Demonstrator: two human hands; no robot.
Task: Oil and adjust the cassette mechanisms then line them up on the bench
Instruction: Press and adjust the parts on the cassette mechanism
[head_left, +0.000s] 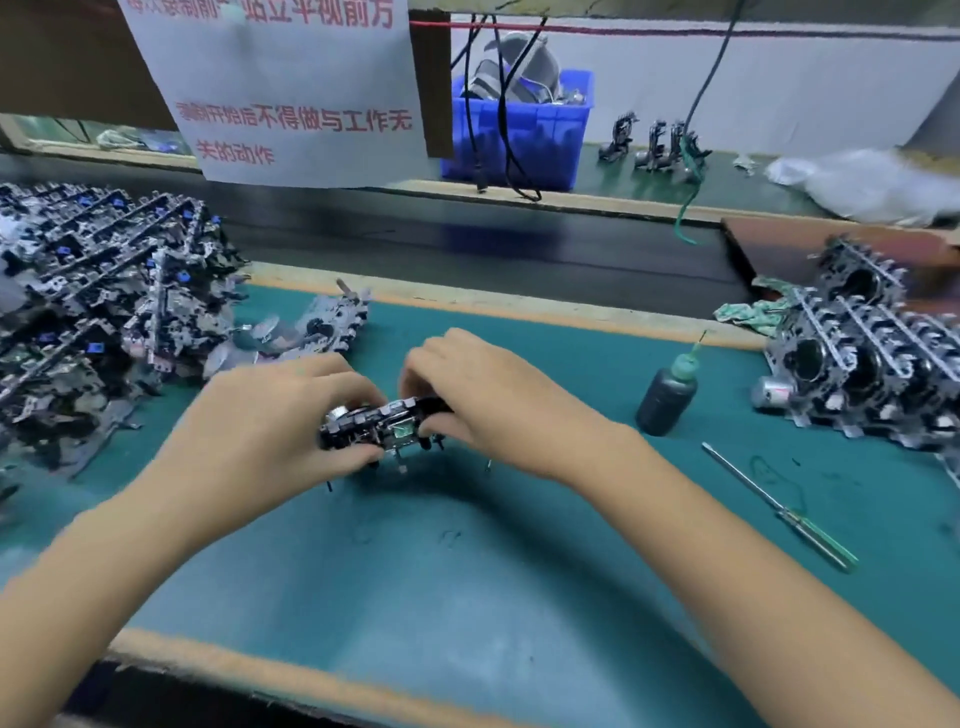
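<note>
One oil bottle (666, 396), one screwdriver (779, 506), one blue bin (519, 130), two hands.

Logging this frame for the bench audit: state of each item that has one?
left hand: grips the mechanism's left end
right hand: grips its right end
cassette mechanism: held above the mat
oil bottle: upright, nozzle cap on, untouched
screwdriver: lying flat on the mat
left pile of mechanisms: heaped, jumbled
right group of mechanisms: stacked in rows
blue bin: filled, cables hanging in front of it
</note>
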